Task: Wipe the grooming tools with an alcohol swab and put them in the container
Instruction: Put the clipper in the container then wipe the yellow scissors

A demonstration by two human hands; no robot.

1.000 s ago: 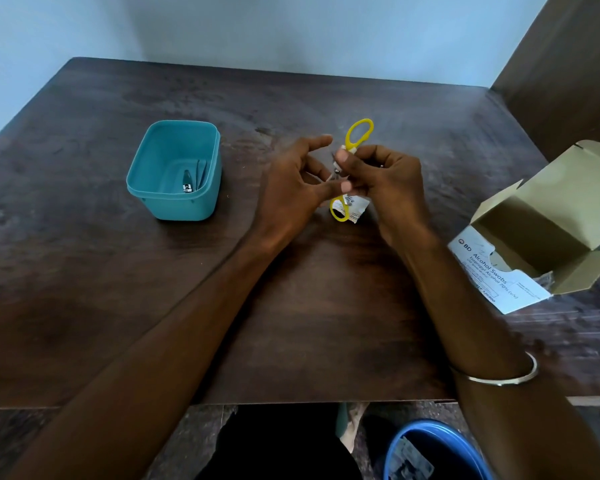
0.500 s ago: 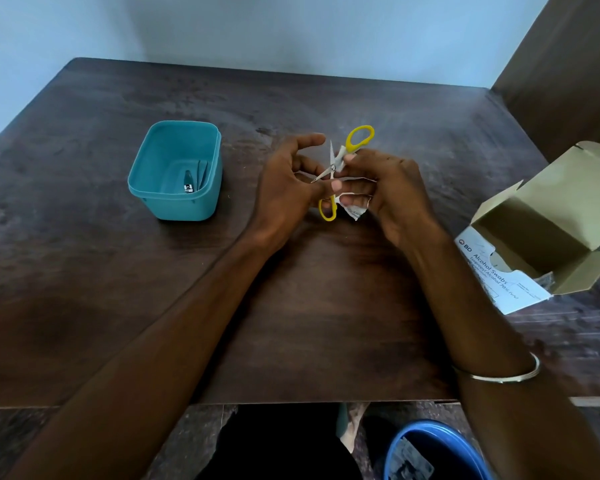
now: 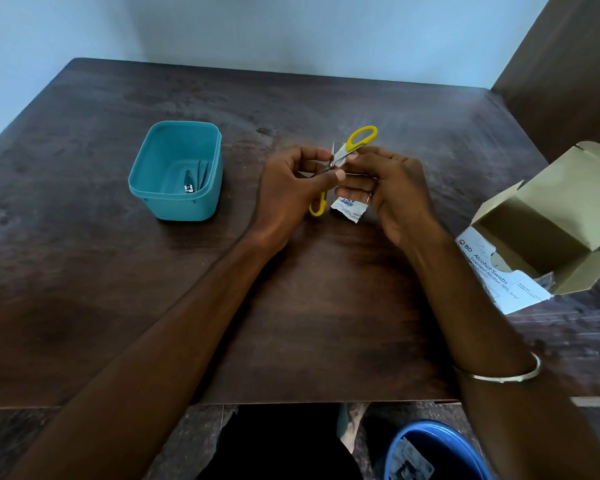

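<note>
Now that the yellow-handled scissors (image 3: 340,157) have opened, left hand (image 3: 288,192) grips them while right hand (image 3: 381,188) pinches the swab (image 3: 342,157), wiping unfinished.

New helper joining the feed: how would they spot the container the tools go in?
On the dark wooden table, look left of the hands. The teal plastic container stands there, open-topped, nail clippers inside; the only other box is tan cardboard, far right.

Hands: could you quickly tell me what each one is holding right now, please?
Left hand: holds the scissors.
Right hand: pinches a swab on the blade; wrapper under its fingers.
</note>
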